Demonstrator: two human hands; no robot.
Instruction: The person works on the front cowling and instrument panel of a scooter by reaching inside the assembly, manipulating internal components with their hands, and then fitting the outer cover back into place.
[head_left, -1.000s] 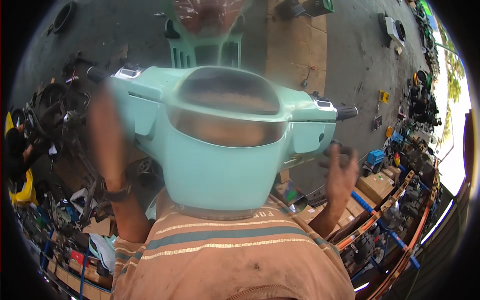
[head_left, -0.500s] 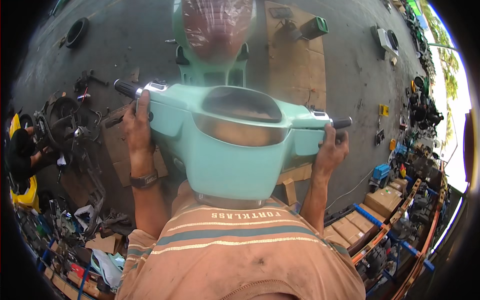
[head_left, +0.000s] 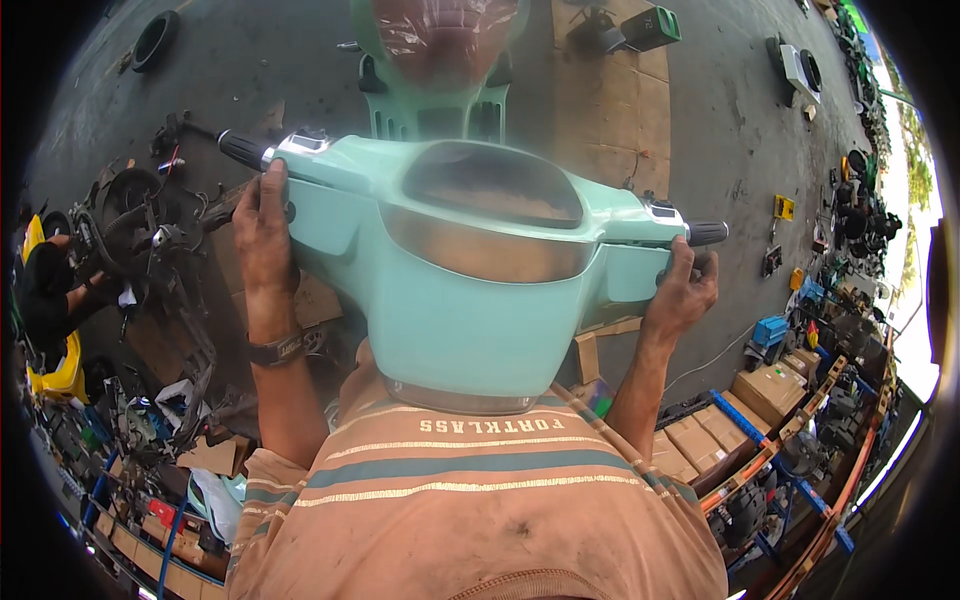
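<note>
A mint-green scooter handlebar cover (head_left: 475,330) is right in front of my chest, its lower end by my shirt. Set into it is a dark, glossy oval panel (head_left: 495,185). My left hand (head_left: 263,235) grips the underside of its left arm, fingers pointing up beside the black left handgrip (head_left: 243,150). On the other side my right hand (head_left: 683,285), fingers bent, holds the cover just below the right handgrip (head_left: 708,232). Beyond it is the scooter's seat (head_left: 440,45) in clear plastic wrap. The thumbs' contact is partly hidden.
Flattened cardboard (head_left: 615,110) lies on the floor, with a green container (head_left: 650,28) on it. Dismantled vehicle parts (head_left: 130,235) and another person's arm (head_left: 85,290) are at left. A rack with cardboard boxes (head_left: 770,390) is at lower right; a tyre (head_left: 155,42) lies far left.
The handlebar cover looks slightly larger, and both handgrips sit higher and farther apart in view. Both hands have moved outward with it, still gripping. The seat and cardboard have shifted upward in view.
</note>
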